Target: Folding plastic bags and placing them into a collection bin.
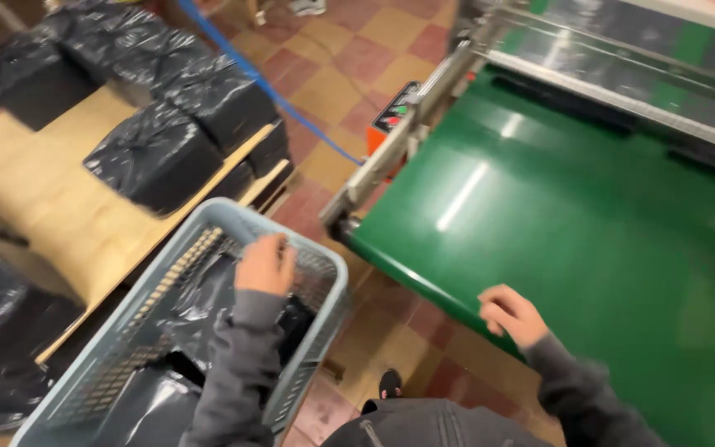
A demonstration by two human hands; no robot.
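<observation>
Checkered red-and-tan tile floor (349, 66) underfoot; left hand (264, 263) reaches, fingers loose, into pale blue plastic mesh basket (334, 273) holding black plastic-wrapped bundles (200, 290); right hand (513, 314) rests half-curled, holding nothing, on glossy green conveyor belt (573, 223).

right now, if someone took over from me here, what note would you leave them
Left hand: reaching into the pale blue plastic basket, over the black-wrapped packages inside; whether it grips one is unclear.
Right hand: empty, fingers curled, resting at the near edge of the green conveyor belt.
Things: more black-wrapped bundles are stacked on the wooden pallet on the left.
Done: nothing lies on the belt.
Left: packages remain in the basket.
</observation>
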